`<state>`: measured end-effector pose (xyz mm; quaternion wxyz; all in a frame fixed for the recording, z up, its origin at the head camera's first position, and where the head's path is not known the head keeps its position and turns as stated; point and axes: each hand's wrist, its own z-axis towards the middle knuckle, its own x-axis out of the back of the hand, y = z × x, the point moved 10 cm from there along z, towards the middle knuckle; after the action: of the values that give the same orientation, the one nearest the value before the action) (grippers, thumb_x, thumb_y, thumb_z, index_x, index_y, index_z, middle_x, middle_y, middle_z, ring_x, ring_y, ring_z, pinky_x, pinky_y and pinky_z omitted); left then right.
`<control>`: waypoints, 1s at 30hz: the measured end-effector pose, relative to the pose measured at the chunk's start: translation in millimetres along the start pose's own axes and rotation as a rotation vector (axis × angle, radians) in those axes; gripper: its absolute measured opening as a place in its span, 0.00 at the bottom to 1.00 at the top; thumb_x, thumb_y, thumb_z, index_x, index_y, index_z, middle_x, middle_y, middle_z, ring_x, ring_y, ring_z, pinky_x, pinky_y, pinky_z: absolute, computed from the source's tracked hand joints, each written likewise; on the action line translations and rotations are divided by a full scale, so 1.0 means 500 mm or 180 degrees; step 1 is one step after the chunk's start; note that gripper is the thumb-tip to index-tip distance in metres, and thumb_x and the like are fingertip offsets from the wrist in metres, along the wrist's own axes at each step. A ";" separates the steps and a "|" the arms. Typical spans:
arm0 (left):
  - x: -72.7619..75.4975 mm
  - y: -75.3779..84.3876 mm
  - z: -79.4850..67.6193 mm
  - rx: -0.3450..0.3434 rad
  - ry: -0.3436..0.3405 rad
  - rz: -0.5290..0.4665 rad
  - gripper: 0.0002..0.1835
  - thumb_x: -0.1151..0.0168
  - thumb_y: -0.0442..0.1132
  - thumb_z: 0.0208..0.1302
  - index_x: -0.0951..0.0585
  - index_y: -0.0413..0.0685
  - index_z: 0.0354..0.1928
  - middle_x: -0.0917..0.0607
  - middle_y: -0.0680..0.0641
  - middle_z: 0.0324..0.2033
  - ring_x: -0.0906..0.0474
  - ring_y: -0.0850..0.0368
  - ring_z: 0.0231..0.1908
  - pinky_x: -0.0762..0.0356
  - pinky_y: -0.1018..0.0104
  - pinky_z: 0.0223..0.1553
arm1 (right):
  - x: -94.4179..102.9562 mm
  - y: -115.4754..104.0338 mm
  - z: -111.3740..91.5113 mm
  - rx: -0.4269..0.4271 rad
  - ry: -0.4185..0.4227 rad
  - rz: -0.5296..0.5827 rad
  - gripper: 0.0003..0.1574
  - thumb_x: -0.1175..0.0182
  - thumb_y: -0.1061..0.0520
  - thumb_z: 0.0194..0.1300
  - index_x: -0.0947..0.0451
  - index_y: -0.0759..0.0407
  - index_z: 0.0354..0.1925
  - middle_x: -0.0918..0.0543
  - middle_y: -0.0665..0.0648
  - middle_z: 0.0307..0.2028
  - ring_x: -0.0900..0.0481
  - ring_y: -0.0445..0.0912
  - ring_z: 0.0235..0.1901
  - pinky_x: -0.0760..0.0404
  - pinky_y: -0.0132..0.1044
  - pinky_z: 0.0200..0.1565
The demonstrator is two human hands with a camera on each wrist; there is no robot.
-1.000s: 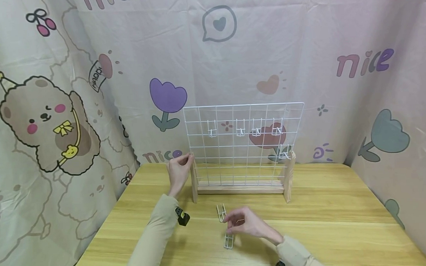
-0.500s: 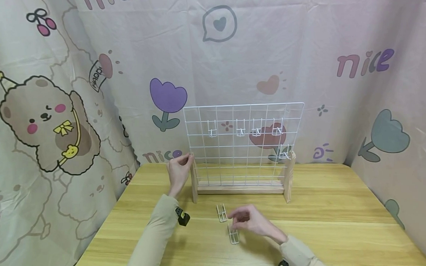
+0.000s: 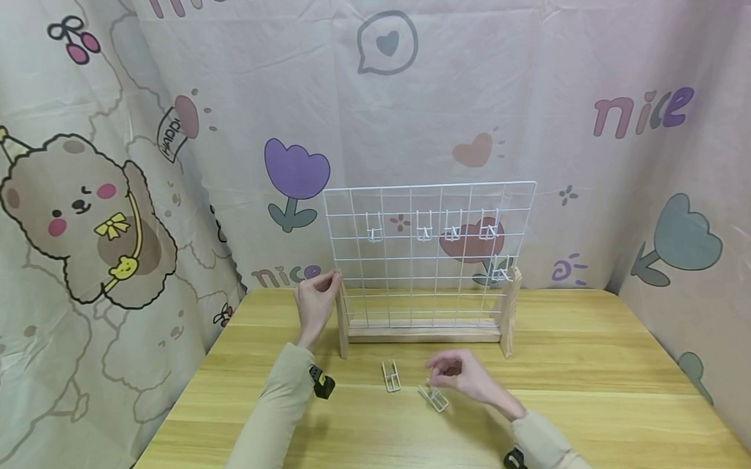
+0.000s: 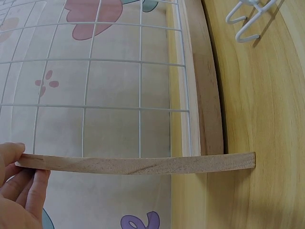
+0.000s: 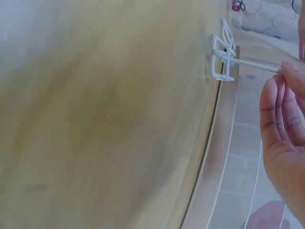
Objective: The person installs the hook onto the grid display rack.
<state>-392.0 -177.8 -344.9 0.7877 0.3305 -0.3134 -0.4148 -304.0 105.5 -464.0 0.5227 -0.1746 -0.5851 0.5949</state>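
Note:
My left hand [image 3: 316, 302] pinches the upper end of the left wooden post [image 4: 138, 164] of a white wire grid rack [image 3: 432, 260]. In front of the rack, my right hand [image 3: 470, 377] pinches a white wire hook [image 3: 436, 398] by its straight prong, thumb against fingers. The right wrist view shows the held hook's rectangular frame [image 5: 220, 59] sticking out from the fingertips, above the tabletop. A second white wire hook [image 3: 391, 377] lies on the table between the two hands. Several similar hooks hang on the grid, most in one upper row and one lower at the right post.
The rack's wooden base [image 3: 422, 334] stands on the wood-grain table [image 3: 579, 365]. A cloth backdrop [image 3: 506, 71] with printed flowers and a bear rises behind the table and along both sides. Black devices are strapped to both wrists.
My right hand has moved to the right and slightly up with a hook, away from the one left lying. That hook has turned to a slant. The left hand stays on the post.

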 end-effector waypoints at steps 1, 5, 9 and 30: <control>0.000 -0.001 0.000 0.0012 0.0002 0.0012 0.13 0.29 0.37 0.62 0.12 0.37 0.45 0.10 0.37 0.40 0.10 0.43 0.39 0.20 0.84 0.34 | 0.007 0.000 -0.001 0.0014 0.0031 -0.0002 0.21 0.33 0.67 0.60 0.23 0.80 0.49 0.14 0.72 0.35 0.17 0.35 0.32 0.16 0.28 0.38; -0.001 -0.003 0.000 0.0050 -0.0003 0.0019 0.13 0.29 0.38 0.63 0.12 0.36 0.46 0.10 0.36 0.41 0.10 0.42 0.40 0.24 0.89 0.33 | 0.031 0.002 -0.002 0.0103 0.0163 -0.0077 0.20 0.34 0.68 0.60 0.23 0.81 0.48 0.14 0.72 0.34 0.16 0.36 0.32 0.15 0.28 0.39; -0.002 -0.005 0.000 0.0072 -0.0020 0.0010 0.13 0.29 0.38 0.63 0.12 0.36 0.46 0.10 0.36 0.41 0.10 0.42 0.40 0.26 0.91 0.32 | 0.046 0.004 -0.001 0.0165 0.0263 -0.0163 0.18 0.34 0.70 0.60 0.22 0.80 0.47 0.14 0.71 0.33 0.14 0.39 0.32 0.15 0.28 0.39; -0.003 -0.009 -0.001 0.0127 -0.0054 -0.0005 0.14 0.30 0.37 0.63 0.13 0.37 0.48 0.10 0.37 0.42 0.10 0.44 0.41 0.17 0.80 0.37 | 0.027 0.054 -0.017 -0.0440 -0.0246 0.0212 0.41 0.32 0.73 0.53 0.36 0.82 0.62 0.20 0.77 0.41 0.18 0.40 0.33 0.16 0.28 0.39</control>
<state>-394.3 -178.4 -349.2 0.7779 0.3428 -0.3281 -0.4119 -313.5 127.2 -484.7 0.4663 -0.2066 -0.6384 0.5765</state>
